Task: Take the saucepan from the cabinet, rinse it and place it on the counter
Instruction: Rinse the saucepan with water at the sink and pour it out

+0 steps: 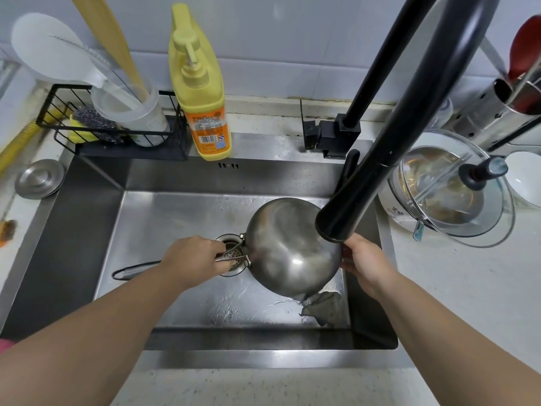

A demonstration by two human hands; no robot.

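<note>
From my head view, I have the saucepan (pixel 292 247) tipped over the sink (pixel 175 218), its steel bottom turned up toward me and its mouth facing down and away, just under the black faucet head (pixel 336 227). My left hand (pixel 194 260) is curled round the wire handle close to where it meets the pan, above the drain strainer (pixel 234 254). My right hand (pixel 364 265) rests against the pan's far side with fingers fairly straight, steadying it rather than gripping; part of it is hidden behind the faucet. I see no stream from the faucet, though the sink floor is wet and a grey cloth (pixel 323 306) lies below the pan.

I judge this to be the end of the rinse, with water being tipped out. Next I would let it drip, turn it upright, and carry it to the worktop (pixel 453 288) on my right, keeping clear of the faucet and the glass lid (pixel 456 194) over the bowl there.
</note>
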